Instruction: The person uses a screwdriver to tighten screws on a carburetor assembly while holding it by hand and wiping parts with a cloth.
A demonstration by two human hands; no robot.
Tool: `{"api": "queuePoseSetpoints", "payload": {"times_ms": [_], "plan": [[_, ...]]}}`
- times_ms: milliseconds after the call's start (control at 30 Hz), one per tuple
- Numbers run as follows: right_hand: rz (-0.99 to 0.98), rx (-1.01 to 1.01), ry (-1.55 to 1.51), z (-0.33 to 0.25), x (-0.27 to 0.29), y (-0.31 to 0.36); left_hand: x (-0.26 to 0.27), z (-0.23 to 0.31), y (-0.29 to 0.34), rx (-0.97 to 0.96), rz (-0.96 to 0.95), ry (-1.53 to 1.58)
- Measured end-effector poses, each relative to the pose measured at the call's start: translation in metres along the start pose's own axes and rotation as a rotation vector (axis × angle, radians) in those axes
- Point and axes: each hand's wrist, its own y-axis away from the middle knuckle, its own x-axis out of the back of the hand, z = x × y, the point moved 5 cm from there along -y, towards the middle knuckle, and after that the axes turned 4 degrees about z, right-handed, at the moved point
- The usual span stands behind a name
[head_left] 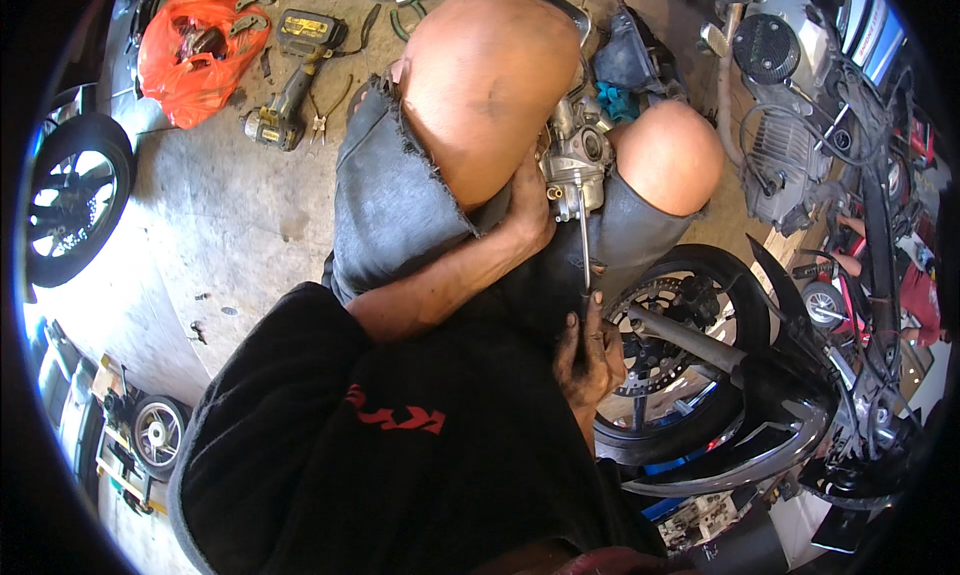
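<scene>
A silver metal carburetor [578, 171] is held up between my bare knees. My left hand [530, 203] is closed around its left side, the fingers partly hidden behind it and my knee. From below, my right hand [588, 360], its fingers dark with grime, grips a screwdriver [586, 250] by the handle. The shaft points away from me, and its tip meets the lower part of the carburetor. Whether the tip sits in a screw, I cannot tell.
On the floor at the far left lie an orange plastic bag [185, 70], a yellow-and-black cordless drill [290, 85] and pliers [320, 123]. A motorcycle front wheel [745, 325] stands close to my right hand, with an engine [785, 140] beyond. Another person [918, 295] is at the far right.
</scene>
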Motion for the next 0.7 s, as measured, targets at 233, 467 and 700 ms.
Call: {"api": "queuePoseSetpoints", "payload": {"times_ms": [233, 467, 700], "plan": [[-0.021, -0.109, -0.132, 0.007, 0.001, -0.003, 0.001, -0.001, -0.003, -0.092, -0.018, -0.036], [-0.177, -0.496, -0.501, 0.024, -0.001, 0.003, -0.003, 0.012, 0.006, -0.12, -0.097, -0.073], [-0.254, -0.528, -0.613, 0.03, -0.003, 0.019, 0.008, 0.003, -0.001, -0.143, -0.045, -0.091]]}}
